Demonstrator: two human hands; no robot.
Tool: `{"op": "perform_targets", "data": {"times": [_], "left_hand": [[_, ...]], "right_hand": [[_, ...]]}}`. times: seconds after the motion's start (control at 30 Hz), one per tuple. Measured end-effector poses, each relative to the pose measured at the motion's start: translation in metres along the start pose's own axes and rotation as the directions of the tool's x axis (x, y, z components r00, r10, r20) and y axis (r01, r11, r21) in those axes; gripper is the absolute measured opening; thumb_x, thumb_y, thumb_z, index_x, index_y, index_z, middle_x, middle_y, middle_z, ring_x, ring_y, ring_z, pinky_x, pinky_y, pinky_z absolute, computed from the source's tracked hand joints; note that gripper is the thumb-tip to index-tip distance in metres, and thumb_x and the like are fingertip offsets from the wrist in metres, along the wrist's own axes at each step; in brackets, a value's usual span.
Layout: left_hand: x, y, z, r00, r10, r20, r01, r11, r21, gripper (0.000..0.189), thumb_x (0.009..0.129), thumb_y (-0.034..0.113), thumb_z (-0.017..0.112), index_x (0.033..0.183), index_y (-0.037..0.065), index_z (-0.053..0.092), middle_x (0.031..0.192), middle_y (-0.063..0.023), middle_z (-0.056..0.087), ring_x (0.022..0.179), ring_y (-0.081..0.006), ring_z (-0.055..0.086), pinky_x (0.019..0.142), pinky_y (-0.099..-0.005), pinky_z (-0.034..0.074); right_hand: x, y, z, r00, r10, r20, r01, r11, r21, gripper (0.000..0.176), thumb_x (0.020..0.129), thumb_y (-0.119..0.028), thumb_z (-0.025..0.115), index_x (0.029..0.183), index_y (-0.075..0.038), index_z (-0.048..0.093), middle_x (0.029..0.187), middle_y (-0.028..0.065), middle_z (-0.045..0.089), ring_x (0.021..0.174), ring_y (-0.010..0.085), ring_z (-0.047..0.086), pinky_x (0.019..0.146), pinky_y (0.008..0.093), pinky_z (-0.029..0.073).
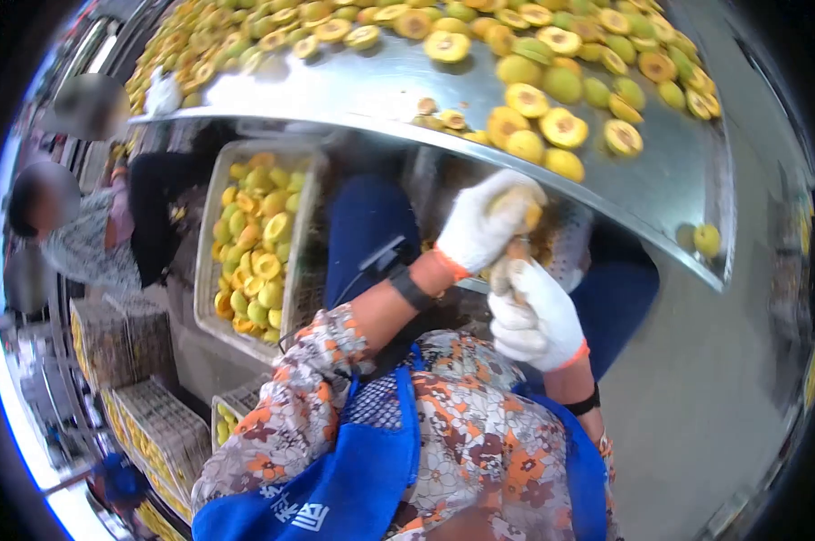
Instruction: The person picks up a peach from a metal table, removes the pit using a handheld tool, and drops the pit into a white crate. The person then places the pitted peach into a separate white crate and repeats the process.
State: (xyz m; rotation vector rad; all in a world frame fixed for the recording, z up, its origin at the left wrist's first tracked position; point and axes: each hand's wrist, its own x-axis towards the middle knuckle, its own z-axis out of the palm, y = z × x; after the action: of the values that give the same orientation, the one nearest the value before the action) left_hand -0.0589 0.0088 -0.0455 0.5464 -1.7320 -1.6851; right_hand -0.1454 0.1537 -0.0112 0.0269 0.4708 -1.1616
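Observation:
My left hand [487,221], in a white glove with an orange cuff, is closed around a yellow peach piece [532,215] at the front edge of the metal table [335,95]. Just below it, my right hand [541,317], gloved the same way, grips a small brownish tool [517,251] whose upper end points at the fruit. The tool's exact kind is blurred and partly covered by the fingers. Cut peach halves [562,128] with brown centres lie on the table just beyond my hands. A container between my knees is mostly hidden behind my hands.
A pale plastic crate [211,261] full of peach halves stands left of my knee. More crates [159,424] are stacked at the lower left. Other people [92,230] sit along the table's left side. One peach [706,240] lies near the table's right corner.

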Motion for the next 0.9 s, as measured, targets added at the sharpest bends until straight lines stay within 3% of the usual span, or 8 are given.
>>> {"op": "perform_targets", "data": {"times": [0.1, 0.4, 0.53, 0.6, 0.63, 0.67, 0.8, 0.9], "left_hand": [[0.002, 0.011, -0.015, 0.956, -0.179, 0.232, 0.247, 0.919, -0.308, 0.046, 0.108, 0.040, 0.045, 0.103, 0.001, 0.067, 0.081, -0.0062, 0.067, 0.072, -0.0105, 0.063, 0.065, -0.0238, 0.051], [-0.023, 0.023, -0.039, 0.957, -0.285, 0.053, 0.254, 0.736, -0.628, 0.061, 0.108, 0.052, 0.038, 0.097, -0.001, 0.065, 0.071, -0.0137, 0.064, 0.056, -0.0195, 0.060, 0.051, -0.0283, 0.048], [-0.031, 0.028, -0.131, 0.875, -0.263, -0.406, 0.170, 0.953, -0.250, 0.051, 0.108, 0.048, 0.039, 0.103, 0.004, 0.065, 0.075, -0.0114, 0.066, 0.058, -0.0160, 0.061, 0.046, -0.0239, 0.045], [-0.036, -0.017, -0.216, 0.714, 0.000, -0.700, 0.165, 0.972, 0.167, 0.041, 0.108, 0.039, 0.045, 0.109, 0.004, 0.065, 0.087, -0.0098, 0.069, 0.068, -0.0148, 0.065, 0.053, -0.0265, 0.050], [-0.045, -0.031, -0.262, 0.714, 0.514, -0.475, 0.110, 0.589, 0.801, 0.037, 0.105, 0.037, 0.052, 0.118, 0.005, 0.065, 0.102, -0.0085, 0.069, 0.085, -0.0164, 0.068, 0.064, -0.0313, 0.055], [-0.043, -0.008, -0.280, 0.573, 0.035, -0.819, 0.294, 0.924, 0.245, 0.044, 0.102, 0.040, 0.055, 0.127, 0.004, 0.063, 0.111, -0.0094, 0.067, 0.099, -0.0197, 0.065, 0.078, -0.0350, 0.056], [-0.053, -0.012, -0.382, 0.406, 0.088, -0.910, 0.768, 0.507, 0.392, 0.067, 0.101, 0.056, 0.047, 0.144, 0.006, 0.051, 0.143, -0.0203, 0.057, 0.132, -0.0349, 0.055, 0.112, -0.0400, 0.040], [-0.026, 0.008, -0.325, 0.497, 0.346, -0.795, 0.519, 0.616, 0.593, 0.051, 0.099, 0.037, 0.061, 0.138, 0.004, 0.057, 0.136, -0.0186, 0.062, 0.126, -0.0302, 0.060, 0.107, -0.0392, 0.045]], "right_hand": [[0.001, -0.001, -0.006, 0.992, 0.045, 0.118, -0.055, 0.994, 0.090, 0.022, 0.110, -0.031, 0.042, 0.111, -0.016, 0.059, 0.056, -0.0050, 0.035, 0.033, 0.0050, 0.030, 0.031, 0.0213, 0.022], [0.014, 0.013, 0.025, 0.992, 0.007, -0.130, -0.064, 0.895, -0.441, 0.021, 0.101, -0.024, 0.062, 0.102, -0.006, 0.051, 0.058, -0.0004, 0.043, 0.036, 0.0080, 0.033, 0.033, 0.0245, 0.025], [0.002, 0.007, 0.009, 0.968, -0.101, -0.229, 0.015, 0.938, -0.347, 0.016, 0.100, -0.018, 0.059, 0.102, -0.006, 0.050, 0.057, -0.0003, 0.042, 0.036, 0.0083, 0.033, 0.033, 0.0248, 0.026], [-0.005, 0.006, 0.003, 0.955, -0.159, -0.249, 0.061, 0.930, -0.362, 0.015, 0.100, -0.019, 0.058, 0.101, -0.006, 0.049, 0.056, -0.0003, 0.041, 0.036, 0.0082, 0.033, 0.033, 0.0247, 0.026], [-0.009, 0.005, -0.002, 0.931, -0.176, -0.321, 0.037, 0.917, -0.396, 0.015, 0.100, -0.019, 0.058, 0.100, -0.007, 0.049, 0.056, -0.0003, 0.041, 0.035, 0.0081, 0.033, 0.033, 0.0247, 0.026], [-0.011, 0.005, -0.007, 0.899, -0.197, -0.391, 0.011, 0.903, -0.430, 0.015, 0.101, -0.020, 0.058, 0.099, -0.007, 0.049, 0.056, -0.0003, 0.041, 0.035, 0.0080, 0.033, 0.033, 0.0246, 0.026], [-0.017, 0.009, -0.023, 0.845, -0.230, -0.483, -0.054, 0.861, -0.505, 0.014, 0.101, -0.020, 0.058, 0.098, -0.010, 0.049, 0.057, -0.0020, 0.042, 0.036, 0.0077, 0.034, 0.033, 0.0247, 0.027], [-0.013, 0.012, -0.034, 0.853, -0.227, -0.471, -0.037, 0.873, -0.486, 0.013, 0.102, -0.019, 0.058, 0.101, -0.012, 0.047, 0.058, -0.0035, 0.042, 0.038, 0.0070, 0.035, 0.034, 0.0238, 0.028]]}}
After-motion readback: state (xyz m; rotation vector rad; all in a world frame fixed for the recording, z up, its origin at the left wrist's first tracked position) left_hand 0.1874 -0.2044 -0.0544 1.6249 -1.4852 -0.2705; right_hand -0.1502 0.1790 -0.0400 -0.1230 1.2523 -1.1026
